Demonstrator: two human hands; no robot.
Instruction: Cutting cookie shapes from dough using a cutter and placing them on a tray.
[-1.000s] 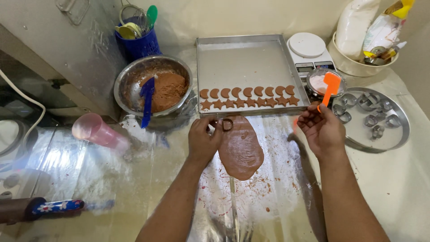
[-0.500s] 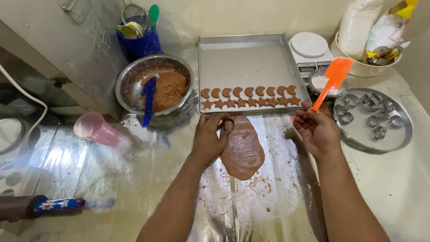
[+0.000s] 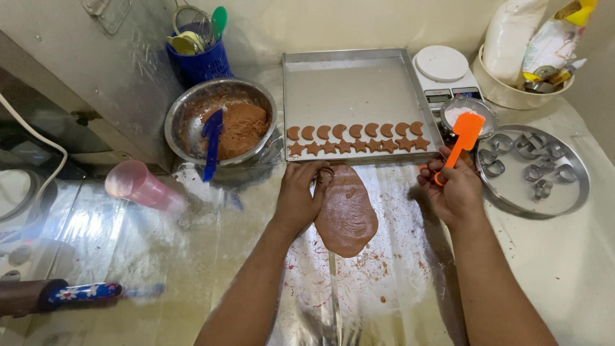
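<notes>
Foil-lined worktop (image 3: 397, 282), shiny, crinkled, dusted with brown crumbs, pale wall at the far edge. I read my left hand (image 3: 300, 195) as curled, fingertips pinched on a small ring-shaped cutter (image 3: 326, 174) set on the far end of the dough sheet (image 3: 346, 214). Dough is a flat, smooth brown oval, long axis running from the near edge toward the far edge, lying mid-worktop between both hands. Left hand touches it; right hand (image 3: 456, 189) sits just beside it to the right, apart from it, so left is nearer. Right hand is closed in a grip around the handle of an orange spatula (image 3: 462, 136), blade pointing up and away, over the tray corner.

Just beyond the dough: rectangular metal baking tray (image 3: 359, 86), matte grey, with two rows of small brown cut pieces (image 3: 356, 138) along its near edge, crescents behind, stars in front. Left of the tray, a steel bowl (image 3: 186, 115) with brown crumbly mix and a blue spatula (image 3: 211, 142) leaning in it. Blue utensil holder (image 3: 198, 64) behind the bowl. Right of the tray, a white kitchen scale (image 3: 442, 67), a small dish of white powder (image 3: 458, 114), and a round metal plate (image 3: 564, 192) carrying loose metal cutters (image 3: 528, 157). Pink plastic cup (image 3: 138, 186) lies tipped on its side toward the left edge. Rolling pin (image 3: 57, 295) with a patterned handle at the near left corner.
</notes>
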